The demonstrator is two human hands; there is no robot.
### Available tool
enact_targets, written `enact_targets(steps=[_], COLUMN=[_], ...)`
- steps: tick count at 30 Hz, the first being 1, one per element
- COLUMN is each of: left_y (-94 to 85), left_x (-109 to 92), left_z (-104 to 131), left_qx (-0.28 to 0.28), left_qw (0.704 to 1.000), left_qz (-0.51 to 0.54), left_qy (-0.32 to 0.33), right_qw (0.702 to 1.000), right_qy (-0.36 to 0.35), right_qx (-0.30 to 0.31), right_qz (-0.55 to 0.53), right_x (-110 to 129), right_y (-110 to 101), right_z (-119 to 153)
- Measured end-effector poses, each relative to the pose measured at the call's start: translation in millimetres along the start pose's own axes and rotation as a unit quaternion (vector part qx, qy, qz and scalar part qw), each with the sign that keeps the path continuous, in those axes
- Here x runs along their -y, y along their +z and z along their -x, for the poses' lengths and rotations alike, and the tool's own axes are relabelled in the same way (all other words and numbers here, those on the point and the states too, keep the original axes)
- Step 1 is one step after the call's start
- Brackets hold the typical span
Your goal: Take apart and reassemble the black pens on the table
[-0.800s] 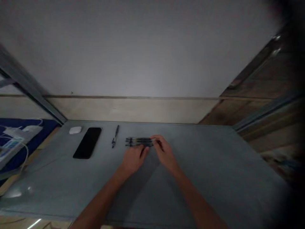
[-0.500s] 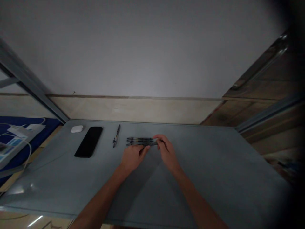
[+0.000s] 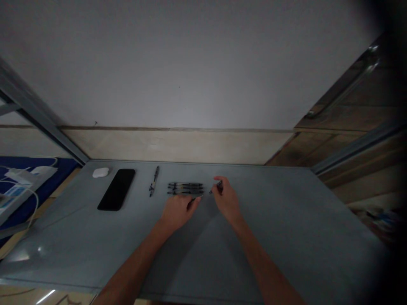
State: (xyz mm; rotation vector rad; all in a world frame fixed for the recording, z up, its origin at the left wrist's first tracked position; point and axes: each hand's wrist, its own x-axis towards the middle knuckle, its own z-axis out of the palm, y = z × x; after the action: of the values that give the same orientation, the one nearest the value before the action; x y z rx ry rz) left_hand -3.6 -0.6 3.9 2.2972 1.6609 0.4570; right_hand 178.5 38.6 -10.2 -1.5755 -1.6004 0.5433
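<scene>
Several dark pens [image 3: 186, 186] lie side by side, pointing left to right, on the grey table. Just in front of them is my left hand [image 3: 178, 210], its thumb and fingers closed on a pen [image 3: 197, 198] whose thin, pale end sticks out to the right. Most of that pen is hidden under the hand. To the right, my right hand [image 3: 226, 201] pinches a short dark pen part [image 3: 219, 185], apart from the left hand's pen. One more pen [image 3: 154, 181] lies by itself to the left, nearly upright in view.
A black phone [image 3: 116, 189] and a white earbud case [image 3: 101, 172] lie on the left of the grey table [image 3: 286, 228]. Behind it rises a pale wall [image 3: 178, 63]. Past the left edge are a power strip [image 3: 28, 180] and cables on blue cloth. Metal posts flank the table.
My right hand has moved slightly right, away from my left, with the short pen part in it. A gap now shows between the two pieces. The left hand stays nearly in place.
</scene>
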Motion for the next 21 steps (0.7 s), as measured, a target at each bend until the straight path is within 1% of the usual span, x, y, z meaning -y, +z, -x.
enact_targets(steps=[4, 8, 12, 15, 18, 20, 21], left_y=[2.3, 2.2, 3.4, 4.0, 2.5, 0.5, -0.6], left_x=[1.0, 0.3, -1.8, -2.6, -1.8, -0.8, -0.3], left_z=[-1.3, -0.5, 1.1, 1.2, 0.2, -0.6, -0.9], left_qx=[0.016, 0.016, 0.018, 0.023, 0.022, 0.016, 0.012], left_qw=[1.000, 1.000, 0.999, 0.999, 0.999, 1.000, 1.000], left_qz=[-0.012, -0.021, -0.028, -0.032, -0.028, -0.020, -0.016], left_qy=[0.002, 0.011, 0.024, 0.020, 0.017, 0.015, 0.013], right_qw=[0.996, 0.992, 0.991, 0.993, 0.997, 0.998, 0.997], right_qy=[-0.032, -0.068, -0.083, -0.069, -0.057, -0.060, -0.065], right_qx=[0.038, 0.042, 0.037, 0.029, 0.013, 0.027, 0.050], right_qz=[0.080, 0.100, 0.098, 0.086, 0.048, 0.017, 0.004], right_x=[-8.2, -11.2, -12.8, -10.3, -2.7, 4.4, 8.2], right_y=[5.2, 9.7, 13.9, 13.6, 9.1, 5.4, 4.0], right_z=[-0.9, 0.5, 2.3, 1.9, 1.5, 2.9, 4.4])
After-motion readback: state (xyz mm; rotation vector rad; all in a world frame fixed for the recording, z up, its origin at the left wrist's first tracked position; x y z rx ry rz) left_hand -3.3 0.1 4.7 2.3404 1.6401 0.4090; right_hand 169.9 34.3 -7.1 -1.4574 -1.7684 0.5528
